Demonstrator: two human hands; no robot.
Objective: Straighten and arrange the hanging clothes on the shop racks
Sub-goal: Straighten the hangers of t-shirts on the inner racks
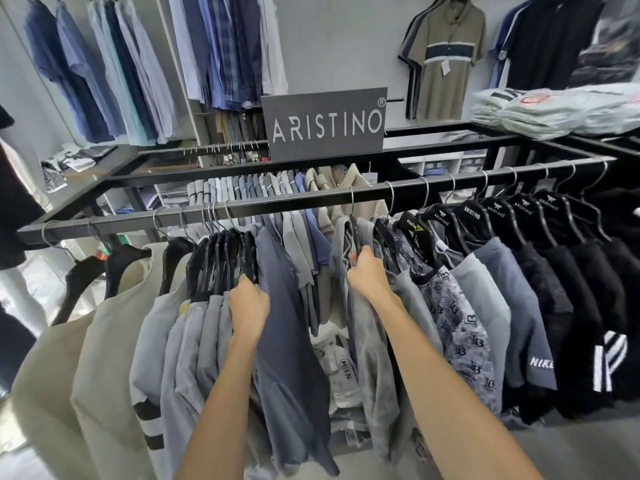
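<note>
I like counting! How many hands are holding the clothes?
2. The left hand grips the bunched black hangers left of the gap; the right hand grips the grey shirt right of the gap. No others show.

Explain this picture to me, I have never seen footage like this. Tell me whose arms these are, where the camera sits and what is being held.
There is no machine here: these are a person's two bare arms, filmed by one wide camera worn on the head, looking forward and down. The left hand grips a bunch of black hangers carrying grey shirts. The right hand has its grip on a grey shirt's hanger. Both hang from a black rail, with a gap between them. Black tops hang further right, an ARISTINO sign stands behind, and folded clothes lie on the rack's top.
</note>
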